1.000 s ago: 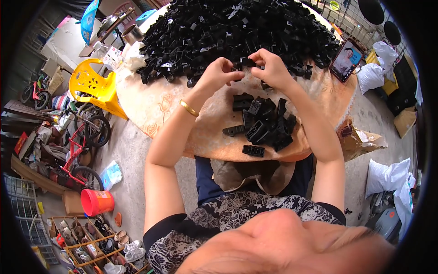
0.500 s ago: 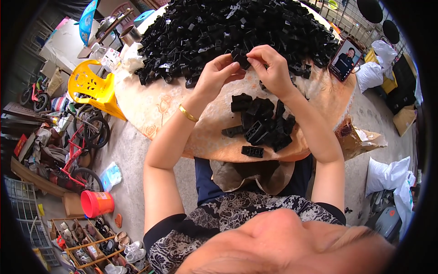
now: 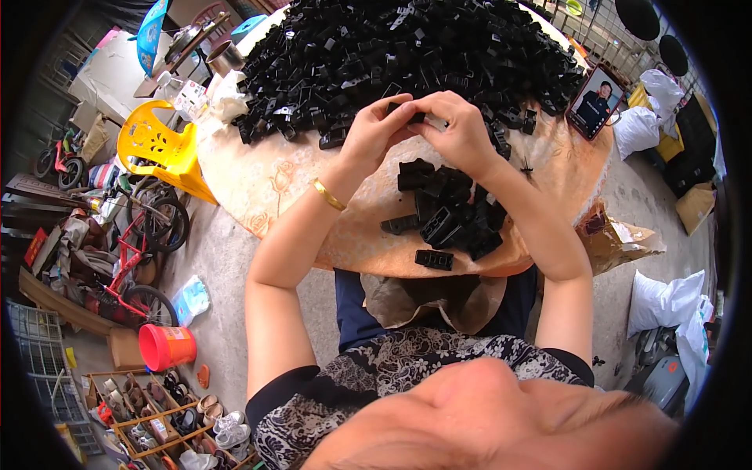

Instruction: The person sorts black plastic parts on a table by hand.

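Note:
A small black plastic part sits between my hands, mostly covered by the fingers. My left hand pinches it from the left, a gold bangle on that wrist. From the other side my right hand has its fingers closed on the same part, fingertips of both hands meeting. Just beyond them rises a large heap of black plastic parts. A smaller pile of black parts lies nearer me, between my forearms, with one loose black part at the table's front edge.
The round table wears an orange flowered cloth. A phone leans at the heap's right. A yellow plastic chair stands left, with a red bucket, bicycle and shoe rack below. White sacks lie right.
My hands have come closer together and slightly lower, the right fingers folding over the black part so less of it shows. The piles have stayed put.

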Tool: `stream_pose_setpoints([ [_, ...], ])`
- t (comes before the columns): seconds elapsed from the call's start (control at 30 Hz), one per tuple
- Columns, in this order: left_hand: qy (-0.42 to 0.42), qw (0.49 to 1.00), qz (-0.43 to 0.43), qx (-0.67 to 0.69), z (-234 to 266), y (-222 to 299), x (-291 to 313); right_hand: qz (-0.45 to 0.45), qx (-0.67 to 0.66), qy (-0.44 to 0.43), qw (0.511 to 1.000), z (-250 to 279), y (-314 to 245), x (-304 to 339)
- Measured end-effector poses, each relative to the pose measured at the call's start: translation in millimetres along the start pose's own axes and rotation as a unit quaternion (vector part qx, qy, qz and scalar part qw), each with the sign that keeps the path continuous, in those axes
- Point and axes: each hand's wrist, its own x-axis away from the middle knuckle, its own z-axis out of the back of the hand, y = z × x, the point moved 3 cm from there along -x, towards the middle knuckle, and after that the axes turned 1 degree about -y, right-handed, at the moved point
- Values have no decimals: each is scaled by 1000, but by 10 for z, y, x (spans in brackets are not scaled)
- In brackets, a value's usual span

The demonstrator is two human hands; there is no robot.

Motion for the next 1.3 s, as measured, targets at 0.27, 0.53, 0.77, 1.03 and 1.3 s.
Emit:
stream_pose_setpoints([
  [0.27, 2, 994, -89, -66, 7, 144, 6, -77, -97, 16, 992, 160, 12, -84],
  [0.53, 9, 992, -57, -114, -60, 216, 56, -134, -114, -99, 979, 435, 258, -59],
  [0.77, -247, 790, -105, -552, -240, 80, 209, -99, 112, -263, 953, 428, 382, 95],
  [1.03, -266, 879, 6, -395, -72, 133, 153, -49, 167, -278, 945, 99, 308, 159],
  [1.3, 135, 587, -179, -778, 425, 223, -141, -24, 124, -229, 965, 181, 289, 116],
])
